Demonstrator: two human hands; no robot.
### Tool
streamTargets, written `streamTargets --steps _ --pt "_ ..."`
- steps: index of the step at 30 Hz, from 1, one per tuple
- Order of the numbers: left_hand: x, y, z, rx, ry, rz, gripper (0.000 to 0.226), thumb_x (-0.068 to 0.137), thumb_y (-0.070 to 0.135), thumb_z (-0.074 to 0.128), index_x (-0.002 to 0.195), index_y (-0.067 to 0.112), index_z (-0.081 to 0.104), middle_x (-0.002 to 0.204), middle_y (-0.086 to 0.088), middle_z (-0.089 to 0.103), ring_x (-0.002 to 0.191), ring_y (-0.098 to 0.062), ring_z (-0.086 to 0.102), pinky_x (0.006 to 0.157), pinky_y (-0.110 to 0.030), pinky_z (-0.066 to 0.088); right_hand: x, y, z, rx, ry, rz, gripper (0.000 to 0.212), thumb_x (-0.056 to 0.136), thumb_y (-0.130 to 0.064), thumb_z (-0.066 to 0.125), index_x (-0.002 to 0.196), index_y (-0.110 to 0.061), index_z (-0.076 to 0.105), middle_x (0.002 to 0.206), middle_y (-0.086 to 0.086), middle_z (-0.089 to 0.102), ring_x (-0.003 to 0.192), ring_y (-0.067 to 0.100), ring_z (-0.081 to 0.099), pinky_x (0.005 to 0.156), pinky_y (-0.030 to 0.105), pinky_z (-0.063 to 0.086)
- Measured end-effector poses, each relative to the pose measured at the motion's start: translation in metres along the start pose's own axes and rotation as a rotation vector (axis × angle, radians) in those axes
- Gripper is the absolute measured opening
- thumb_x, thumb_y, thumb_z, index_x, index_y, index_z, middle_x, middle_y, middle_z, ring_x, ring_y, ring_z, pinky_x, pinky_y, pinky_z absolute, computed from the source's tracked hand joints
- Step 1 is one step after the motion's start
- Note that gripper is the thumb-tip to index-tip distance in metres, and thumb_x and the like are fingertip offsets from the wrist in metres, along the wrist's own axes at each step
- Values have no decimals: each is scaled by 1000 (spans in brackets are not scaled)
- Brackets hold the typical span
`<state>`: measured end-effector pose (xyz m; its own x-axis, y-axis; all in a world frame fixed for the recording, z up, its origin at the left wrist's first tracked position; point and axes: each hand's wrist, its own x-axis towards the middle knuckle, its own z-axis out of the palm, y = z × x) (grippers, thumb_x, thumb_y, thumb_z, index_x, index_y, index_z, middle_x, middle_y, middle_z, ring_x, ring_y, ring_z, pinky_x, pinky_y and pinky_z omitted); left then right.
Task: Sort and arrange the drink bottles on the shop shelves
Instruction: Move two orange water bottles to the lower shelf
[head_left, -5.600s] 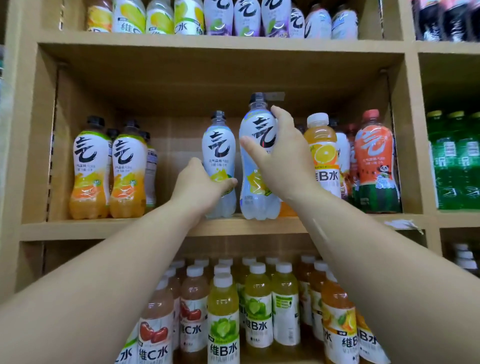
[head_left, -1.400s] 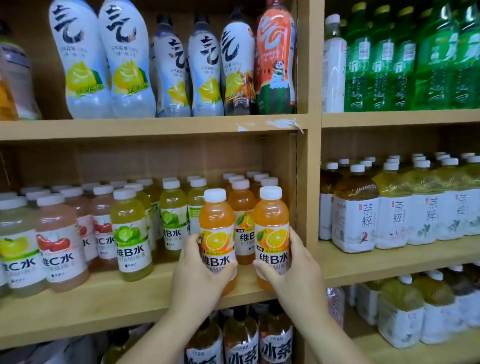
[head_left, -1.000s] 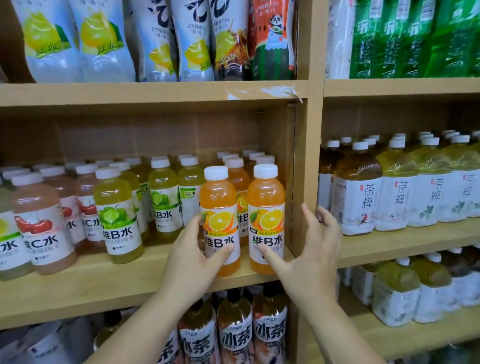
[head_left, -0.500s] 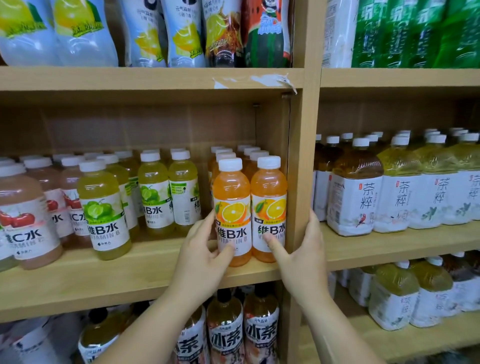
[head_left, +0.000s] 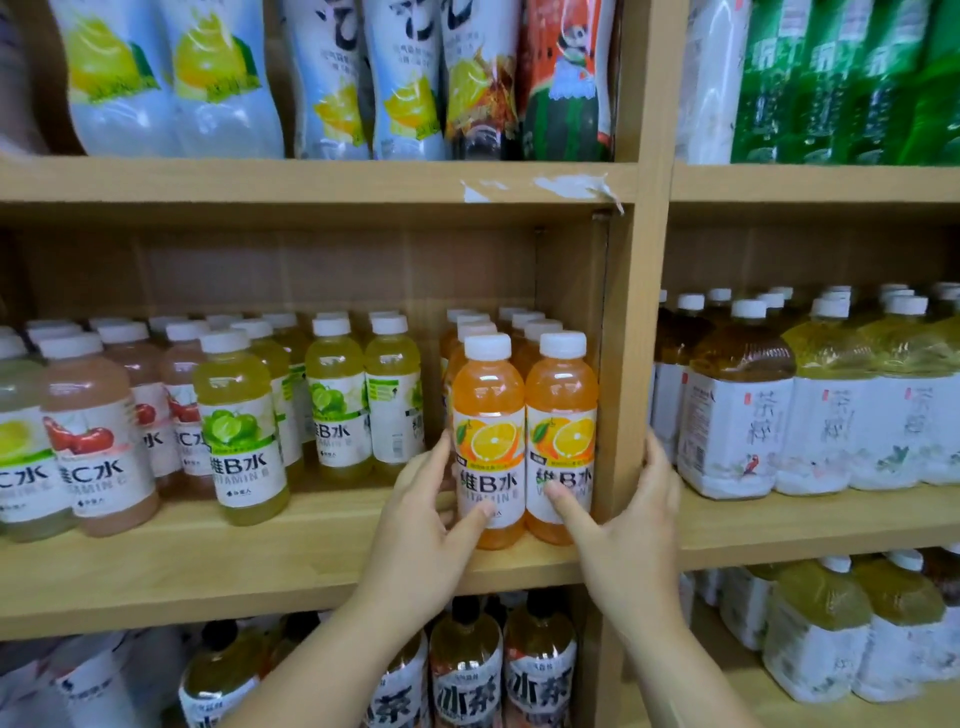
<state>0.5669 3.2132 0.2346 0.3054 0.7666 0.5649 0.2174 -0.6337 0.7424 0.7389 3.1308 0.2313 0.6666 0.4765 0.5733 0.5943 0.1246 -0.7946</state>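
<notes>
orange bottle (head_left: 487, 441) in left hand (head_left: 422, 527)

light wooden shelving (head_left: 311, 182) with an upright divider (head_left: 649, 260).
</notes>
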Motion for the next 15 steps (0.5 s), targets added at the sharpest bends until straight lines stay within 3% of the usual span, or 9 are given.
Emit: streamTargets --steps 3,6,10,13,15 --pt "-3 18 -31 16 126 89 65 89 38 73 139 55 36 138 30 44 123 6 51 97 -29 55 -3 -40 -15 -4 169 -190 102 72 -68 75 153 -28 29 151 -3 34 135 6 29 108 40 35" --pt "4 52 -85 90 321 289 49 87 48 67 132 51 49 127 30 49 118 -6 57 89 -25 55 3 -105 -22 78 216 -539 70 79 -66 64 136 -25 52 134 -6 50 129 16 46 104 42 43" --pt "28 101 -167 85 571 474 40 83 45 65 123 44 56 118 13 60 106 -17 64 84 -33 56 25 -201 -11 271 30 -732 39 84 -57 60 117 -36 60 118 -27 55 116 4 55 96 21 44" --pt "63 125 -228 82 681 481 40 84 41 70 121 37 56 116 3 62 99 -16 65 83 -39 57 50 -266 13 262 -86 -747 42 84 -59 62 116 -32 63 111 -23 60 108 -3 56 88 9 41" --pt "95 131 -265 191 715 399 47 84 42 73 126 32 54 119 2 60 100 -17 62 88 -40 56 67 -304 31 167 -156 -717 52 84 -62 65 123 -26 63 112 -17 62 106 -2 56 88 15 43"
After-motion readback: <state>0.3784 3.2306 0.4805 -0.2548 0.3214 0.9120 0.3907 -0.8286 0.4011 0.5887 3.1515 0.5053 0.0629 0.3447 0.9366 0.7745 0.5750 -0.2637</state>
